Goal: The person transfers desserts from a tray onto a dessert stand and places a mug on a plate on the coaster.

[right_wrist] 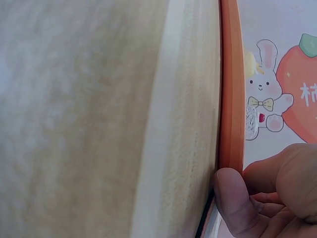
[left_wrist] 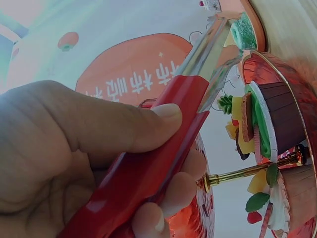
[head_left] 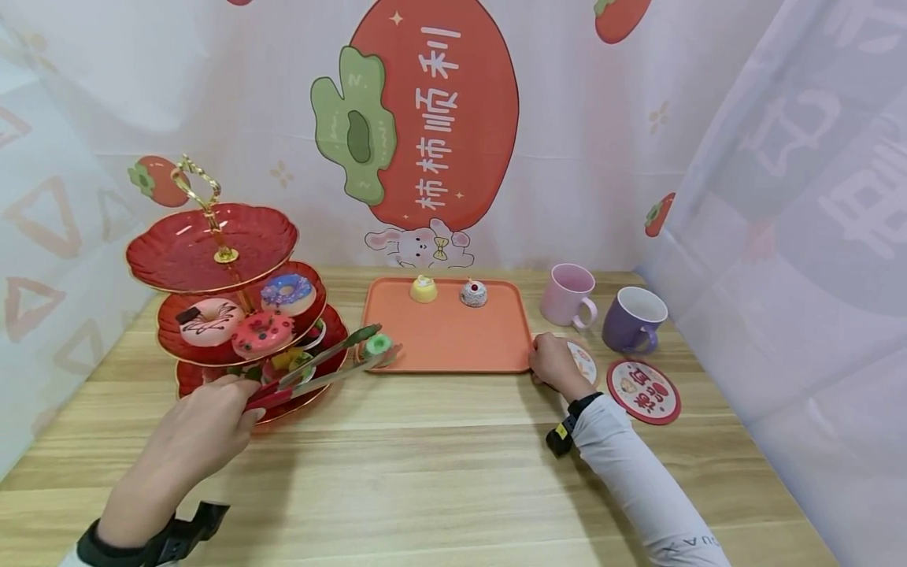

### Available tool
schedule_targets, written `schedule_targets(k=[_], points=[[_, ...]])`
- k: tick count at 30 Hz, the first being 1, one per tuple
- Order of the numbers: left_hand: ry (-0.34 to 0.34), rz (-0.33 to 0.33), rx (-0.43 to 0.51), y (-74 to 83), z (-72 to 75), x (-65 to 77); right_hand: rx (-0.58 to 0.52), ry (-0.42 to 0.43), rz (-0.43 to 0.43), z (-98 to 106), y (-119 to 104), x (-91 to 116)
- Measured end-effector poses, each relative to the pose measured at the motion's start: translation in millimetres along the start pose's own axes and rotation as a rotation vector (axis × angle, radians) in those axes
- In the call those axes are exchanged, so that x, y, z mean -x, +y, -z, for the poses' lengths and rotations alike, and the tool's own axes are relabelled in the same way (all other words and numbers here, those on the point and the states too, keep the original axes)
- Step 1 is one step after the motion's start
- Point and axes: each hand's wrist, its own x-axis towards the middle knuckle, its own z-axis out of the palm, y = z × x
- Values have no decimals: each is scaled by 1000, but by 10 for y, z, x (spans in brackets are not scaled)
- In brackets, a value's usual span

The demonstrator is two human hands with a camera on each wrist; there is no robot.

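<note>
My left hand (head_left: 205,429) grips a pair of tongs (left_wrist: 163,134) with red handles and metal arms, the thumb lying along the upper handle. The tongs' tips stand on either side of a small green cake (head_left: 377,345) at the front left corner of the orange tray (head_left: 453,339). Whether that cake rests on the tray cannot be told. At the tray's front right corner, my right hand (head_left: 560,364) pinches the rim, thumb in front in the right wrist view. A yellow cake (head_left: 423,289) and a speckled cake with a red top (head_left: 474,293) sit along the tray's back.
A three-tier red stand (head_left: 212,248) at the left carries several donuts (head_left: 264,334) and cupcakes (left_wrist: 280,119). Right of the tray are a pink mug (head_left: 567,295), a purple mug (head_left: 633,321) and two round coasters, one red-rimmed (head_left: 643,391), one partly behind my right hand.
</note>
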Motion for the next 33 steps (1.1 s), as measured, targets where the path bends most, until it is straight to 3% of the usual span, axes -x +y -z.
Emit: schedule_targets(k=[16, 23, 33], points=[[49, -54, -22, -20, -24, 48, 5, -5, -21, -15, -3, -8], [29, -48, -20, -51, -14, 50, 4, -13, -25, -21, -7, -13], [46, -69, -19, -88, 100, 97, 15, 4, -12, -21, 5, -15]])
